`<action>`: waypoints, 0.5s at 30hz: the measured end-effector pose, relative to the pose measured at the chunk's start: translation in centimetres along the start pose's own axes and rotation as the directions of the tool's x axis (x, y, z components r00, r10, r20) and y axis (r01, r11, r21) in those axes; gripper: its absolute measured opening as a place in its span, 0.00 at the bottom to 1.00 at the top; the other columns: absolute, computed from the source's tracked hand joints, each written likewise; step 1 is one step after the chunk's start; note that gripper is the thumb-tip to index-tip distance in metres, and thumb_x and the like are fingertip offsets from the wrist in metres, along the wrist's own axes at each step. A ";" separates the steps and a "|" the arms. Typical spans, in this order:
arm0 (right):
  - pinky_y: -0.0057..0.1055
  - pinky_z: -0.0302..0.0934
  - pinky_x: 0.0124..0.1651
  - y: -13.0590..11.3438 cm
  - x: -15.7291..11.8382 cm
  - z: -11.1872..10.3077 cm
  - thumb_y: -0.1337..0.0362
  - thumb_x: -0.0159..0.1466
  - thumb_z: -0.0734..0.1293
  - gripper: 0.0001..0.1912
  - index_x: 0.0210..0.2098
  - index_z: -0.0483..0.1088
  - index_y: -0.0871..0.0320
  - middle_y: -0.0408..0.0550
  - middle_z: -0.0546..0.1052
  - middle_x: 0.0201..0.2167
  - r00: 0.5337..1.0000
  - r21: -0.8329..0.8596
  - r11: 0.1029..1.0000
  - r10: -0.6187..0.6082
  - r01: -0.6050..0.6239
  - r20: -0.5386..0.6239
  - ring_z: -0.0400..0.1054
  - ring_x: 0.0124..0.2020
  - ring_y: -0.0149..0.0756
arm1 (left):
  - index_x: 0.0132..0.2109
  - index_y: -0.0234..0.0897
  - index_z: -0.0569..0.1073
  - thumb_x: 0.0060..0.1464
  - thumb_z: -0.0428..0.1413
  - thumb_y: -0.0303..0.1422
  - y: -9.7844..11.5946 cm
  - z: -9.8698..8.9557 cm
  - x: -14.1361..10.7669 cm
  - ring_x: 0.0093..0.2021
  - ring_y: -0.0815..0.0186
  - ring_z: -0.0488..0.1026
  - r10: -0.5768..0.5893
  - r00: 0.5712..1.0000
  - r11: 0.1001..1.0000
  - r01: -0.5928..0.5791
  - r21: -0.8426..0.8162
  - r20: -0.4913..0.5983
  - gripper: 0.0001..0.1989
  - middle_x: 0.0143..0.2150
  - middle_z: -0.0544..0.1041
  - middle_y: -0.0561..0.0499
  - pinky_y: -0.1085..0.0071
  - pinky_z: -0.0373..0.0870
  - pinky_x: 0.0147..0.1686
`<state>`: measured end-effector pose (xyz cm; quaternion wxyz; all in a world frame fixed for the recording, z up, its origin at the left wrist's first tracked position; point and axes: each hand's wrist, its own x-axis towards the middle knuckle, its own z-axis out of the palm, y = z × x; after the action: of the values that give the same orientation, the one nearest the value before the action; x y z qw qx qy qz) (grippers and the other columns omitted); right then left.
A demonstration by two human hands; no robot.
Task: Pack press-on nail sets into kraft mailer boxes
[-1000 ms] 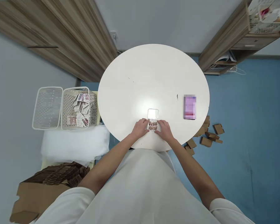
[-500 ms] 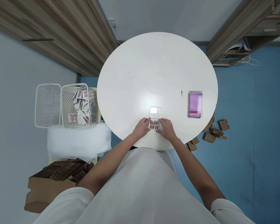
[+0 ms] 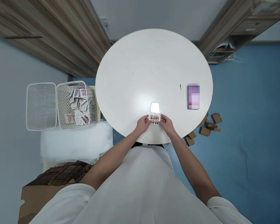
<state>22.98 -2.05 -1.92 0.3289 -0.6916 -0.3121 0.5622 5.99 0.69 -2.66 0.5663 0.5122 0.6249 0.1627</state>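
Note:
A small clear case (image 3: 156, 107) with its lid raised is near the front edge of the round white table (image 3: 154, 62). Rows of brown, glossy nail-shaped pieces (image 3: 154, 119) fill its lower half. At the case's left side, my left hand (image 3: 143, 123) grips the edge between thumb and fingers. My right hand (image 3: 166, 124) pinches the opposite side in the same way. The lid's far edge points away from me.
A blurred purple item (image 3: 193, 97) lies at the table's right. Left of the table are a white basket (image 3: 92, 105) of printed cards, another basket (image 3: 41, 107), white sheets (image 3: 76, 141) and a cardboard box (image 3: 37, 199). Small brown boxes (image 3: 204, 131) lie on the floor at right.
The view has shifted slightly. Both hands have closed more tightly on the case's sides, and the case sits a little farther from the table's front edge, its lid still up.

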 end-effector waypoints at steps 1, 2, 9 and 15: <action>0.35 0.62 0.43 -0.2 -0.2 0.2 0.64 0.48 0.65 0.30 0.51 0.62 0.58 0.50 0.70 0.45 1.000 0.029 1.000 0.006 -0.006 0.009 0.66 0.38 0.33 | 0.53 0.34 0.65 0.49 0.53 0.32 0.0 -0.2 0.0 0.33 0.70 0.67 -0.011 1.000 0.999 0.012 -0.050 0.003 0.22 0.37 0.71 0.49 0.69 0.66 0.38; 0.35 0.62 0.42 -0.6 -0.5 0.4 0.65 0.48 0.64 0.29 0.50 0.63 0.59 0.50 0.70 0.44 1.000 0.056 0.998 0.005 -0.006 0.017 0.66 0.37 0.32 | 0.52 0.33 0.67 0.50 0.53 0.32 0.1 -0.4 -0.2 0.33 0.70 0.67 -0.018 1.000 0.994 0.019 -0.103 0.009 0.21 0.36 0.72 0.49 0.69 0.65 0.38; 0.32 0.62 0.38 -4.1 -4.7 1.4 0.63 0.48 0.65 0.25 0.46 0.67 0.57 0.49 0.71 0.43 0.994 0.119 0.989 -0.096 0.090 0.049 0.66 0.35 0.32 | 0.48 0.36 0.70 0.48 0.54 0.34 1.3 -4.1 -3.1 0.36 0.68 0.69 0.059 0.989 0.920 0.000 -0.393 0.137 0.18 0.39 0.74 0.47 0.70 0.64 0.36; 0.31 0.62 0.36 -4.8 -6.1 2.2 0.57 0.50 0.67 0.20 0.42 0.69 0.54 0.47 0.72 0.39 0.988 0.197 0.971 -0.147 0.133 0.056 0.67 0.34 0.31 | 0.44 0.33 0.70 0.43 0.59 0.36 1.6 -6.9 -5.0 0.32 0.70 0.70 0.129 0.968 0.858 0.000 -0.513 0.215 0.20 0.34 0.75 0.47 0.69 0.64 0.37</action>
<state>19.47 -3.94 5.13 0.4221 -0.6127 -0.3155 0.5890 -0.19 -0.15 3.41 0.7474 0.3810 0.4683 0.2774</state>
